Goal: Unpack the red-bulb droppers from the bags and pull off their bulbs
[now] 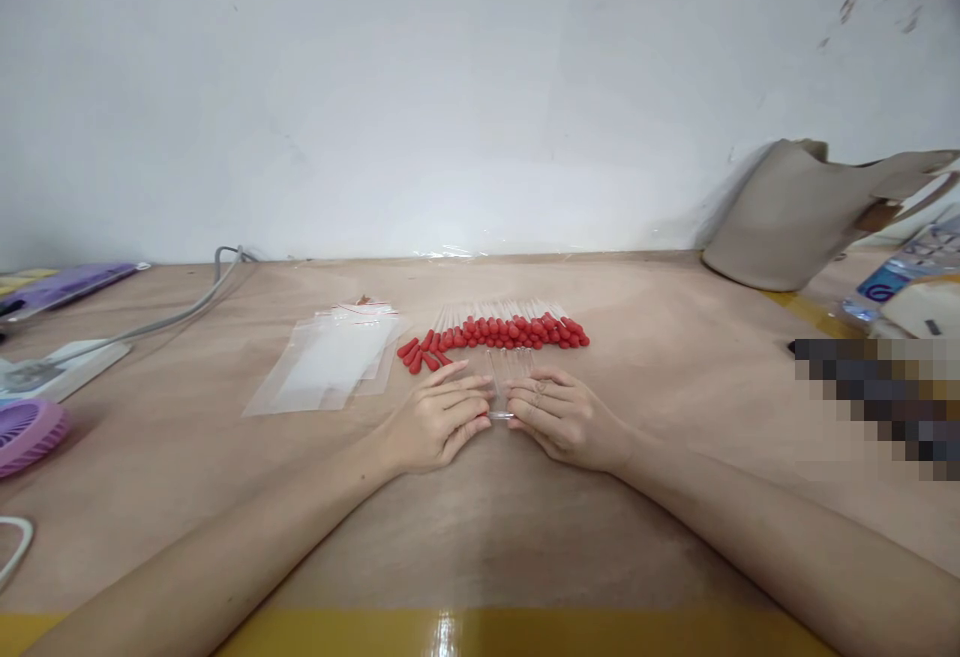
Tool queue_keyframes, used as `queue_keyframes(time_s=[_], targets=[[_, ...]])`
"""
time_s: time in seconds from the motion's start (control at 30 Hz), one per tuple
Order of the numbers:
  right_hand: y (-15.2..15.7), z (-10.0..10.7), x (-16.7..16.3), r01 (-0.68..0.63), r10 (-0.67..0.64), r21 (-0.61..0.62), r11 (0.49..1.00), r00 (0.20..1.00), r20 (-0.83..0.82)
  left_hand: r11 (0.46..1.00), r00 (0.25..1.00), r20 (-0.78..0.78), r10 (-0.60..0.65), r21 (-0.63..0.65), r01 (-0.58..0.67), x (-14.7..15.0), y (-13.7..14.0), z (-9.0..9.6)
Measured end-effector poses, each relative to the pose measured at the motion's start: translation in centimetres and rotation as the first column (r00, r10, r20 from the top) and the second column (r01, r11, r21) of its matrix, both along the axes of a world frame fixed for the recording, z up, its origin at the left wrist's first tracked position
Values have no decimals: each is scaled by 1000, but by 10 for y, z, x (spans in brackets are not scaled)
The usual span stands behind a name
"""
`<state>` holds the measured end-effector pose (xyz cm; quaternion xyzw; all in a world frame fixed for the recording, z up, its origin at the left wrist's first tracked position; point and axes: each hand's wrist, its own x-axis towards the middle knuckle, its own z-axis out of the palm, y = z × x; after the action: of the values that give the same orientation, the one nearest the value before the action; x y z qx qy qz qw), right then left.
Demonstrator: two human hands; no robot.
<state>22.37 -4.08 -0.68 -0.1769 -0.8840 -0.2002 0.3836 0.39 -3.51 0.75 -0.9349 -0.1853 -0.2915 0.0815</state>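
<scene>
A row of clear glass droppers with red rubber bulbs (pixel 510 331) lies on the wooden table (pixel 675 357), bulbs toward me. My left hand (pixel 439 422) and my right hand (pixel 559 417) rest flat on the table just in front of that row, fingertips facing each other. Between the fingertips lies a small clear plastic bag (pixel 504 382) that both hands pinch at its near edge; something clear seems to be inside it. A stack of clear plastic bags (pixel 330 367) lies to the left of my left hand.
A beige bag (pixel 795 212) stands at the back right against the white wall. A grey cable (pixel 187 307), a purple flat object (pixel 67 285) and a purple fan (pixel 30 432) sit at the left. A yellow strip (pixel 480 632) marks the near table edge.
</scene>
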Motion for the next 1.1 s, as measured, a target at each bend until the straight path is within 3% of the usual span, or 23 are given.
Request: queue_keyframes(time_s=[0.77, 0.87, 0.93, 1.03, 1.1], targets=[[-9, 4, 16, -40, 39, 24, 999, 999, 35, 999, 999, -22, -34, -14, 34, -7, -1, -3], [-3, 1, 28, 5, -7, -54, 999, 1000, -29, 996, 997, 25, 75, -42, -73, -22, 5, -3], [4, -2, 36, 87, -109, -157, 984, 984, -143, 984, 983, 52, 175, -45, -172, -33, 9, -2], [14, -8, 40, 223, -306, -317, 922, 920, -244, 945, 931, 166, 326, -61, -320, -42, 18, 0], [19, -11, 39, 284, -387, -387, 878, 895, -223, 887, 852, 247, 461, -130, -442, -46, 27, 2]])
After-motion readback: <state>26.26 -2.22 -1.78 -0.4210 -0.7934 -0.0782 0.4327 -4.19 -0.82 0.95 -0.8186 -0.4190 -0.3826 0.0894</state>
